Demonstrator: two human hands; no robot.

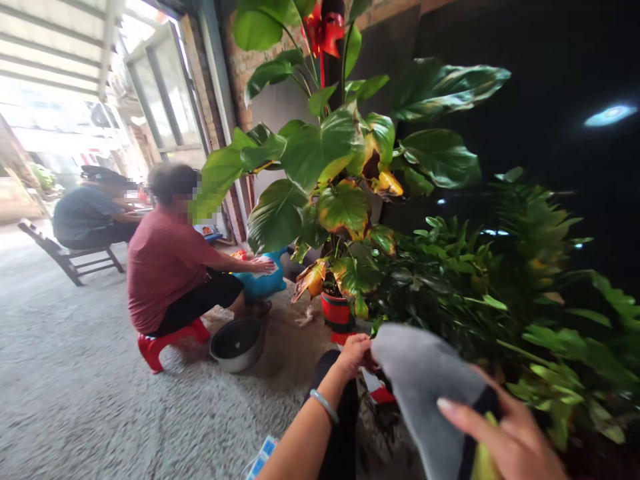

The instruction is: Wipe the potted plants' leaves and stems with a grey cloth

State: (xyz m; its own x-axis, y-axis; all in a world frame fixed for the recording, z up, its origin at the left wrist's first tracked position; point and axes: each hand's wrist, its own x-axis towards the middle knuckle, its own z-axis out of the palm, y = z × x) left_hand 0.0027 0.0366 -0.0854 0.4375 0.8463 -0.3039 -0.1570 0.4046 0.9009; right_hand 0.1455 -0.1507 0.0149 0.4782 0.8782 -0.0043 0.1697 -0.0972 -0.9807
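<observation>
A grey cloth piece (420,373) with a dark band and a bit of yellow-green near its lower end is stretched between my hands. It resembles a sock, though its exact kind does not show. My right hand (510,433) grips the banded end, thumb lying across the cloth. At the other end, the closed fingers of my left hand (357,353) pinch the edge or tip of the cloth; the fingertips are partly hidden. A pale bangle (325,407) circles my left wrist. My dark-clad leg (343,427) is below the left forearm.
A large leafy plant in a red pot (336,311) stands just ahead, with more dark foliage (450,260) at right. To the left, a person (167,267) on a red stool (155,343) touches a blue bag (260,283). A metal basin (237,347) sits nearby.
</observation>
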